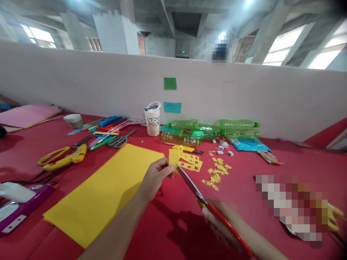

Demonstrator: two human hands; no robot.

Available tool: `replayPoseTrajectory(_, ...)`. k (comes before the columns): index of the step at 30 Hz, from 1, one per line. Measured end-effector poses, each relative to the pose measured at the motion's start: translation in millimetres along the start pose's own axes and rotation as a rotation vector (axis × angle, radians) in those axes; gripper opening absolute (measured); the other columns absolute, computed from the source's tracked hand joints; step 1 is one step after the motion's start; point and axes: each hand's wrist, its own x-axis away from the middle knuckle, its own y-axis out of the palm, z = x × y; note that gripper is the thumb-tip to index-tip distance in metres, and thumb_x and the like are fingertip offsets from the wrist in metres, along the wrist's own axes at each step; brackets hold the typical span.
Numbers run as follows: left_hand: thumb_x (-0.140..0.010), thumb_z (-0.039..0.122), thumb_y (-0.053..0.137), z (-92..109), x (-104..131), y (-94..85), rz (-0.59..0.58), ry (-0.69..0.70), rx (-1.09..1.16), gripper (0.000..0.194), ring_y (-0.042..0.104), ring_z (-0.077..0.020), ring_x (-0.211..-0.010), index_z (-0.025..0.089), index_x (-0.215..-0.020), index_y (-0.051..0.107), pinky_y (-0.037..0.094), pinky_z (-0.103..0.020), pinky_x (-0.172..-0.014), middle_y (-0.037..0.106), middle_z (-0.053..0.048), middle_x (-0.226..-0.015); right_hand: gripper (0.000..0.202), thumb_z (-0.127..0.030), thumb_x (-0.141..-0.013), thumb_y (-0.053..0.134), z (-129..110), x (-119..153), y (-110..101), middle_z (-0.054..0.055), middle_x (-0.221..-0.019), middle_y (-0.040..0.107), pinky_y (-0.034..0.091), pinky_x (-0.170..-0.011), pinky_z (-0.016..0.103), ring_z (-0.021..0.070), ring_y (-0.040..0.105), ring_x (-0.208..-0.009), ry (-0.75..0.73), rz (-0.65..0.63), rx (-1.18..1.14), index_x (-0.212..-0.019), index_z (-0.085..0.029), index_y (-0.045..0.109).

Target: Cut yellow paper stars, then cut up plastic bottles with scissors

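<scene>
My left hand [157, 177] pinches a small piece of yellow paper [174, 156] between thumb and fingers. In my right hand [219, 216] is a pair of scissors [193, 188] with a long red handle; the tips of the blades touch or nearly touch the lower edge of the yellow piece. Part of the right hand is hidden behind the handle. Just beyond the piece lie yellow paper strips with star-shaped holes [191, 162]. A scatter of small yellow stars [217, 173] rests to their right. Large yellow sheets [108, 191] lie under and beside my left forearm.
Green plastic bottles [200, 130] lie along the white partition [108, 83], near a white cup [152, 122]. Grey scissors [121, 140], a yellow glue gun [69, 159] and a purple power strip [24, 207] are on the left. A blue packet [251, 144] lies at the right.
</scene>
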Motion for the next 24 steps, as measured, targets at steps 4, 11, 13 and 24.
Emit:
replayPoseTrajectory(4,-0.08,0.025,0.054,-0.9,1.3,3.4,-0.017,-0.017,0.043,0.018,0.047,-0.0114,-0.059,0.016,-0.065,0.058,0.037,-0.025,-0.063,0.054,0.001,-0.059,0.05,-0.067,-0.082,0.036,-3.2,-0.2,1.0,-0.008,-0.051,0.034,0.025,-0.037,0.016,0.0047,0.033,-0.04,0.019,-0.001,-0.001,-0.067,-0.02,0.037)
replayPoseTrajectory(11,-0.078,0.024,0.056,-7.3,5.6,13.5,0.02,-0.062,0.118,0.012,0.05,-0.0117,-0.061,0.016,-0.069,0.058,0.038,-0.025,-0.064,0.056,0.001,-0.061,0.05,-0.067,-0.08,0.041,-9.5,2.4,5.6,-0.006,-0.047,0.036,0.025,-0.038,0.02,0.0064,0.032,-0.041,0.069,0.059,-0.09,-0.061,-0.02,0.041)
replayPoseTrajectory(13,-0.079,0.025,0.055,-6.4,5.3,12.9,0.039,-0.062,0.15,0.015,0.05,-0.0116,-0.061,0.017,-0.066,0.056,0.038,-0.025,-0.064,0.056,0.001,-0.061,0.049,-0.065,-0.079,0.044,-13.7,3.1,5.1,-0.005,-0.047,0.036,0.025,-0.04,0.022,0.0072,0.032,-0.041,0.054,0.072,-0.097,-0.06,-0.02,0.042)
replayPoseTrajectory(24,-0.079,0.022,0.054,-4.4,4.6,11.1,0.06,-0.042,0.175,0.013,0.048,-0.0112,-0.06,0.017,-0.068,0.057,0.037,-0.025,-0.063,0.054,0.001,-0.06,0.05,-0.067,-0.082,0.039,-0.2,0.0,4.1,-0.008,-0.048,0.033,0.022,-0.037,0.018,0.0051,0.029,-0.04,0.057,-0.005,-0.097,-0.064,-0.02,0.037)
